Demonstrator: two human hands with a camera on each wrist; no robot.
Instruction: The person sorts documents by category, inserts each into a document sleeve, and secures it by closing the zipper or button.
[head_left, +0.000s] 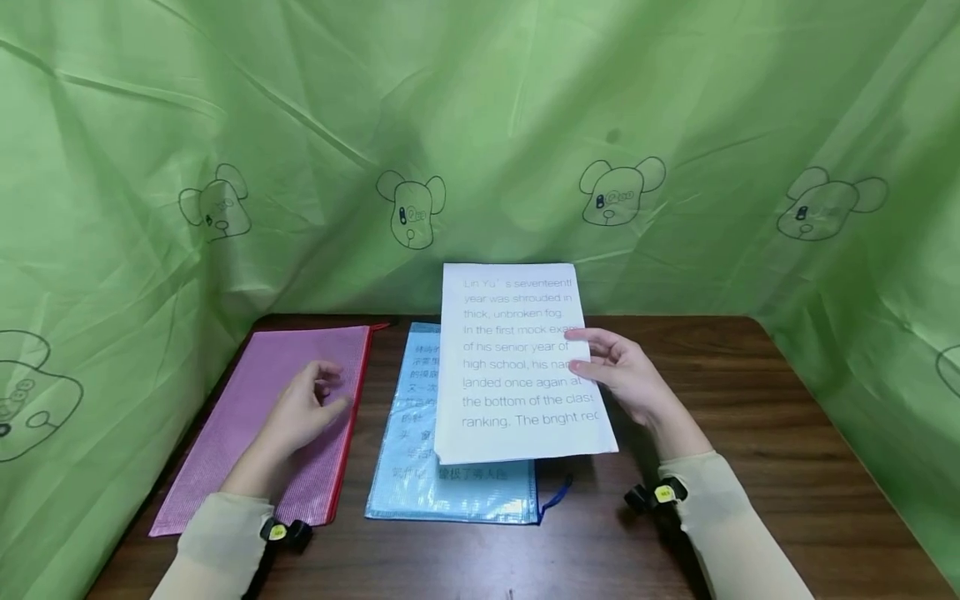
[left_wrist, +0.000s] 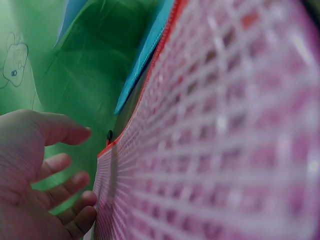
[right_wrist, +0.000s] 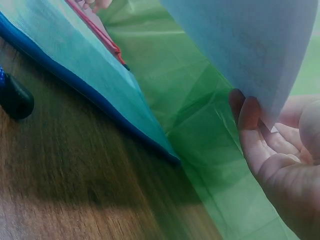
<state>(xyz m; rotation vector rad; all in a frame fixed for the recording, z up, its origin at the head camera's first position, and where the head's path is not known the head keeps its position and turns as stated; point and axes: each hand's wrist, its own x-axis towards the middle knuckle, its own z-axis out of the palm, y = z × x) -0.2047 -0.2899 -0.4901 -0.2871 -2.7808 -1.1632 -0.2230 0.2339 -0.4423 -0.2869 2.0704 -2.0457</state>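
Observation:
My right hand point(head_left: 626, 371) pinches the right edge of a white sheet of paper point(head_left: 517, 367) printed with large English text. The sheet is held up above a blue zip file bag point(head_left: 480, 500), covering much of it; Chinese print shows through the bag's left side. In the right wrist view, the fingers curl round the paper's edge point(right_wrist: 270, 85), well off the table. My left hand point(head_left: 303, 408) is over a pink mesh zip file bag point(head_left: 255, 400) with a red zip edge, fingers loosely bent, holding nothing. The left wrist view has its fingertips close to the pink mesh point(left_wrist: 200, 150).
The bags lie side by side on a dark wooden table point(head_left: 712, 375). A green curtain point(head_left: 510, 125) with bear drawings hangs behind and at both sides. A blue zip cord point(head_left: 557, 493) sticks out at the blue bag's lower right corner.

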